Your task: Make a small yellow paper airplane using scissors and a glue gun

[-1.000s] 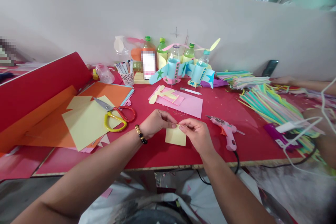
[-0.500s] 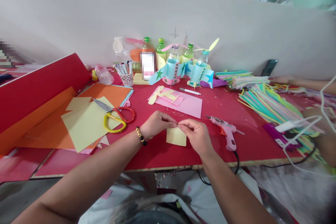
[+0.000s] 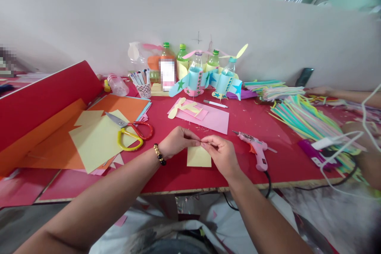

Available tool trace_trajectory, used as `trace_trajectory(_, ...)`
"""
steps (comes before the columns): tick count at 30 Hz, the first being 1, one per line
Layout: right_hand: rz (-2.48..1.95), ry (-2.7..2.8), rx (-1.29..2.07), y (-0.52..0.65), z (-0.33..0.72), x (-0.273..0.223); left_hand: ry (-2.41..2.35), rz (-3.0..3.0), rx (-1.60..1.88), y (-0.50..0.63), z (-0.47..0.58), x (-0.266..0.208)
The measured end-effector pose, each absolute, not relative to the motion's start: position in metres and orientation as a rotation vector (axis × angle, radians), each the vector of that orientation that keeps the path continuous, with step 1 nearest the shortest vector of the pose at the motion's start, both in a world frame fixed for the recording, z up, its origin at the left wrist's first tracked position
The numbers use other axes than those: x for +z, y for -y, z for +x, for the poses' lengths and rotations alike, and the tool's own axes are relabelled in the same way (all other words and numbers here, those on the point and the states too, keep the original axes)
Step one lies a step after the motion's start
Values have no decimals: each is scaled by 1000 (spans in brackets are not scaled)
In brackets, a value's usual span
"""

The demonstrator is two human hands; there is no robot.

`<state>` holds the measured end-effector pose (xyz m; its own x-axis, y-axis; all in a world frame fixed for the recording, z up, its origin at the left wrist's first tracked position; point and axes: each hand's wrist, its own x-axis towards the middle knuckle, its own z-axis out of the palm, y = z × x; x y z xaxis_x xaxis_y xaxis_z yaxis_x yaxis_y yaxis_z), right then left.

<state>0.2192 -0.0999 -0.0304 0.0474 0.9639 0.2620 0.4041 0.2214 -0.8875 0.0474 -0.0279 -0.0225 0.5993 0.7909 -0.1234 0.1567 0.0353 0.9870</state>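
Both of my hands meet over a small pale yellow sheet of paper (image 3: 199, 158) near the table's front. My left hand (image 3: 177, 143), below a bead bracelet (image 3: 160, 154), pinches the paper's far edge with thumb and fingers. Beside it my right hand (image 3: 219, 150) pinches the same edge, its fingertips touching or almost touching the left ones. The fingers cover that edge, so any fold there is hidden. To the right lies a pink glue gun (image 3: 255, 149). Scissors with red and yellow handles (image 3: 131, 138) rest on the left.
Yellow paper (image 3: 89, 143) and orange paper (image 3: 53, 152) lie left. Cut yellow shapes (image 3: 177, 109) sit on pink paper (image 3: 218, 119). Behind stand bottle planes (image 3: 195, 77), bottles and a pen cup (image 3: 144, 89). Paper strips (image 3: 300, 117) and another person's arm (image 3: 342, 94) are at right.
The yellow paper lies a little flatter and shows slightly wider beneath my hands. Both hands keep their pinch at nearly the same spot.
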Motion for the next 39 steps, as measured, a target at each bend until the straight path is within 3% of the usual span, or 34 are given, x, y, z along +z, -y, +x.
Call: trace_trajectory(39, -1358, 1366, 939, 97, 228, -27, -906, 1274, 681, 24, 43, -15)
